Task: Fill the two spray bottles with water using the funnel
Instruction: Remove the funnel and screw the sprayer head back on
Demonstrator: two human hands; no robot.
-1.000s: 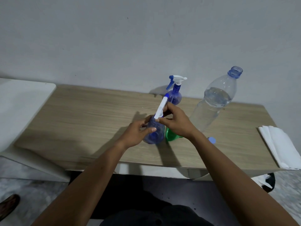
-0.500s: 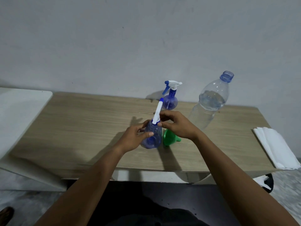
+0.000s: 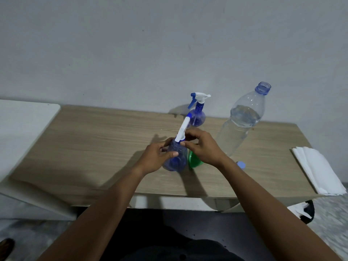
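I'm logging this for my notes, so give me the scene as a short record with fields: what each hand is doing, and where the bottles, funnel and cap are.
left hand: grips the body of the near spray bottle
right hand: fingers at that bottle's neck, by its spray head
far spray bottle: upright at the table's back edge, spray head on
water bottle: uncapped, partly full, right of the hands
funnel: green, on the table under the right hand
cap: blue, beside the right wrist
napkins: white stack, right end of table
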